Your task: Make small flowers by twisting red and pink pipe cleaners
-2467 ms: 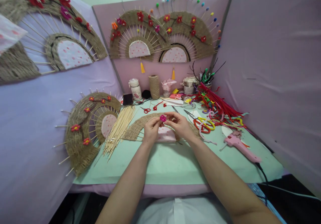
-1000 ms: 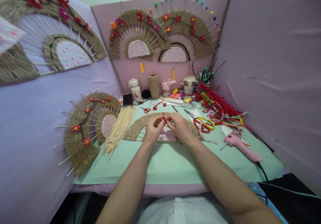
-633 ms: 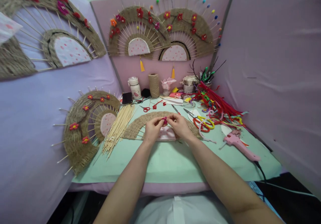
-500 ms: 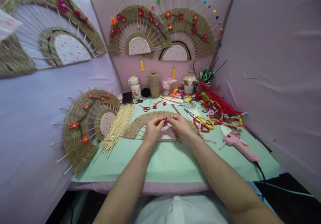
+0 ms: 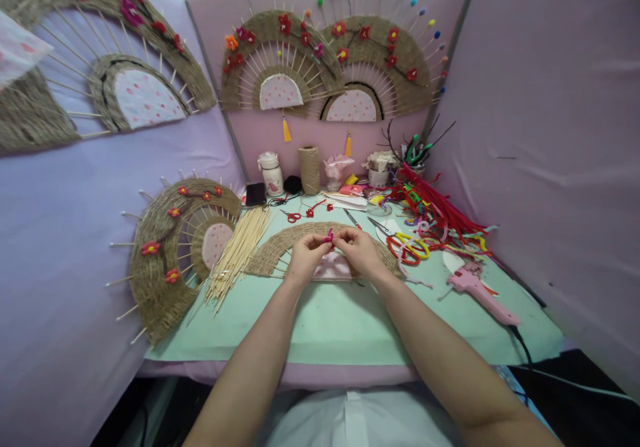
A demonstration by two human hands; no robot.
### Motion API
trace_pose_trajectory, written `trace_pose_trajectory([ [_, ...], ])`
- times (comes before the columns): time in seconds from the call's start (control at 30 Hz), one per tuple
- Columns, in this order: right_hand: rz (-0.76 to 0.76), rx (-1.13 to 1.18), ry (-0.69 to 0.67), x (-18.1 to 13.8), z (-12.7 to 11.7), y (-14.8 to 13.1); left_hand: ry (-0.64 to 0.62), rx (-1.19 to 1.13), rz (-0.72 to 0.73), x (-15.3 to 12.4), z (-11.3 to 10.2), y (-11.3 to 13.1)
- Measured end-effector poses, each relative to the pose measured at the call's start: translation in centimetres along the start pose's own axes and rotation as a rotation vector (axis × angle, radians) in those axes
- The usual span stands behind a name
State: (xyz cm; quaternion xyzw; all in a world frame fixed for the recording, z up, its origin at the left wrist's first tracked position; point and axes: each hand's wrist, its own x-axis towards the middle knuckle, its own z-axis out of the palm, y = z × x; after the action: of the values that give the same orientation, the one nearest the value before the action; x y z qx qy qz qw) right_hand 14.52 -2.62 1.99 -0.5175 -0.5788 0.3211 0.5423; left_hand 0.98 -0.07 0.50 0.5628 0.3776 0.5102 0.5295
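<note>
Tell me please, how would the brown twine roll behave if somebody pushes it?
Pushed high, the twine roll may tip, as it stands upright, taller than wide. Once down, it would probably roll, being cylindrical. Closely wound, it should hold its shape.

The one view looks from the wearer's head, forward and down across the table, near enough that left hand and right hand sit around the centre, yet wide enough to include the back panel at twelve o'clock.
</note>
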Motion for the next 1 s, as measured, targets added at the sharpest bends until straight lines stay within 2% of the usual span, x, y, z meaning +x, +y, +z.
trace_pose_trajectory([
  [0.1, 0.135, 0.059, -0.023, 0.1, -0.1, 0.6, -0.038, 0.038, 0.012, 0.0, 0.0, 0.2],
  [0.27, 0.387, 0.322, -0.173, 0.3, -0.4, 1.2, -0.096, 0.064, 0.032, -0.1, 0.2, 0.6],
  [0.43, 0.445, 0.445, -0.211, 0.5, -0.6, 1.1, -0.076, 0.033, 0.035, -0.3, 0.4, 0.5],
  [0.53, 0.331, 0.327, -0.2, 0.5, -0.5, 1.1, -0.07, -0.051, -0.035, -0.4, 0.4, 0.7],
  [0.7, -0.098, -0.076, -0.128, 0.3, -1.0, 0.3, -0.096, -0.2, -0.191, -0.4, -0.2, 1.0],
  [0.83, -0.411, -0.28, -0.207, 0.1, -1.7, -0.7, -0.243, -0.295, -0.383, -0.2, -1.4, 1.6],
  [0.93, -0.534, -0.328, -0.267, -0.1, -1.9, -1.1, -0.354, -0.391, -0.559, -0.1, -2.3, 2.2],
  [1.0, -0.599, -0.337, -0.272, -0.4, -1.8, -1.3, -0.383, -0.433, -0.64, 0.0, -2.6, 2.4],
])
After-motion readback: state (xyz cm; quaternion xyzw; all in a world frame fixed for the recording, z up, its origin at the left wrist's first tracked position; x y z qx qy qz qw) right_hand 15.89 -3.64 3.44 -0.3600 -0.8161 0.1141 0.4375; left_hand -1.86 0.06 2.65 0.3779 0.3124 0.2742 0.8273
